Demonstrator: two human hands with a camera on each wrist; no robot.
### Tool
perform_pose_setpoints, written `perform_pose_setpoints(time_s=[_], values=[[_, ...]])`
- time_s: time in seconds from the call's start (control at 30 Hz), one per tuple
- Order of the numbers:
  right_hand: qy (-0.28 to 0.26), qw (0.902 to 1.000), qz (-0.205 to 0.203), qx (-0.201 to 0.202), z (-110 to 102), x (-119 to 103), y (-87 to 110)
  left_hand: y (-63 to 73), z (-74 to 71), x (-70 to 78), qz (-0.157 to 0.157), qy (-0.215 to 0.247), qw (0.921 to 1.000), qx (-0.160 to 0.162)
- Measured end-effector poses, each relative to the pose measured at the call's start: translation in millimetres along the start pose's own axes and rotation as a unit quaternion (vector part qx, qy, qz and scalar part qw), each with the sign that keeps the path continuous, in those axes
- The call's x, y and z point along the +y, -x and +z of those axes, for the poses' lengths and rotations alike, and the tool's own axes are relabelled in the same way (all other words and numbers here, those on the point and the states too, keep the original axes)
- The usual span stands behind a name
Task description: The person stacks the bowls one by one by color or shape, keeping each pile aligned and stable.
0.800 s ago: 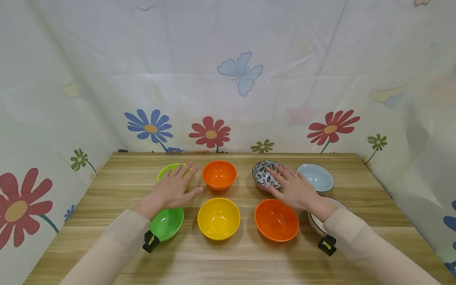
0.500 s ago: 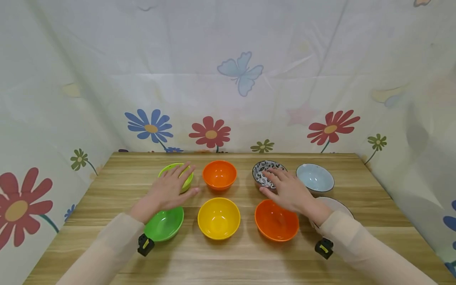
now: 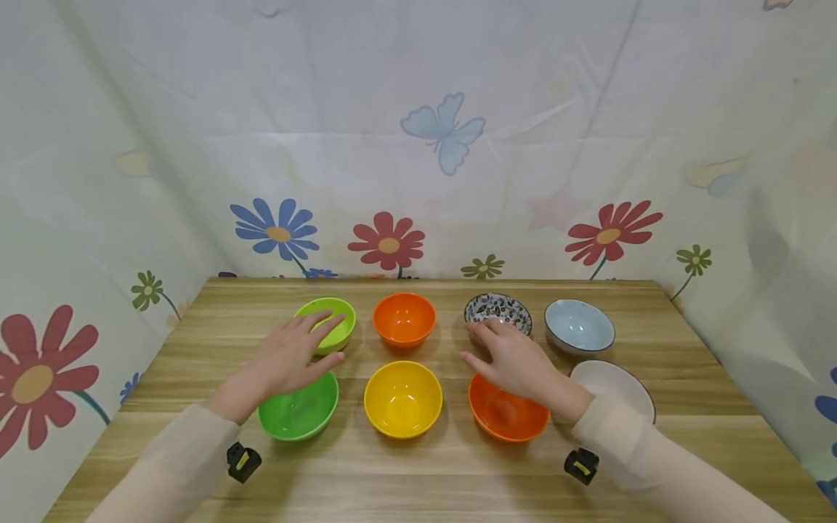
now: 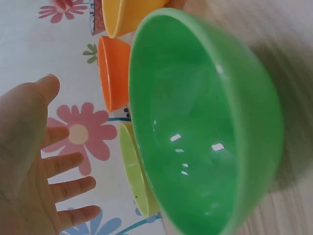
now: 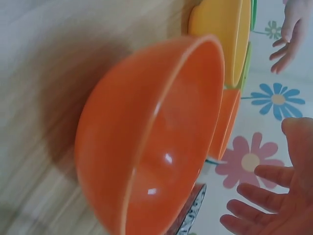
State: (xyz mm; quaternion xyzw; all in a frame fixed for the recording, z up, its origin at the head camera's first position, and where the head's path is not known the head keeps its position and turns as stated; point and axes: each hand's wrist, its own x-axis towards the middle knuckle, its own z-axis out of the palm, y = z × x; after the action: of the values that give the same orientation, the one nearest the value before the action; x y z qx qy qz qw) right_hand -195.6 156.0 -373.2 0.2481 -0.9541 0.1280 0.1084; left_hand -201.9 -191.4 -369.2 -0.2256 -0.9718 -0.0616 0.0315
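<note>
My left hand (image 3: pixel 288 356) hovers with spread fingers over the two left bowls and holds nothing. Beneath it stand a green bowl (image 3: pixel 299 414) and, behind, a lime green bowl (image 3: pixel 340 330), both partly covered by the hand in the head view. Over on the right, my right hand (image 3: pixel 516 363) also hangs in the air with extended fingers and nothing in its grasp. It overlaps an orange bowl (image 3: pixel 506 418) in front and a black-and-white patterned bowl (image 3: pixel 500 306) behind. In the left wrist view the green bowl (image 4: pixel 195 132) looms large, beside the palm.
A yellow bowl (image 3: pixel 403 399) and a second orange bowl (image 3: pixel 404 319) stand between the hands. To the right are a pale blue bowl (image 3: pixel 579 327) and a white bowl (image 3: pixel 615 388), partly behind the sleeve. All sit on a wooden table (image 3: pixel 405 479) before a flowered cloth (image 3: pixel 418 181).
Both hands have drawn back toward the person, the left one also moving left and the right one slightly left. More of the far bowls and the white bowl shows. The bowls have stayed put.
</note>
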Motion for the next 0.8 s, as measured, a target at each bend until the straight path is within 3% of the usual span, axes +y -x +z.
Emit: perform_pose_setpoints(time_s=[0.27, 0.8], values=[[-0.029, 0.998, -0.036, 0.042, 8.9, -15.0, -0.1, 15.8, 0.5, -8.5, 0.001, 0.0, 1.0, -0.003], [-0.1, 0.9945, -0.03, 0.004, 25.2, -45.0, -1.9, 37.6, 5.8, -28.0, -0.024, 0.022, 0.9994, 0.014]])
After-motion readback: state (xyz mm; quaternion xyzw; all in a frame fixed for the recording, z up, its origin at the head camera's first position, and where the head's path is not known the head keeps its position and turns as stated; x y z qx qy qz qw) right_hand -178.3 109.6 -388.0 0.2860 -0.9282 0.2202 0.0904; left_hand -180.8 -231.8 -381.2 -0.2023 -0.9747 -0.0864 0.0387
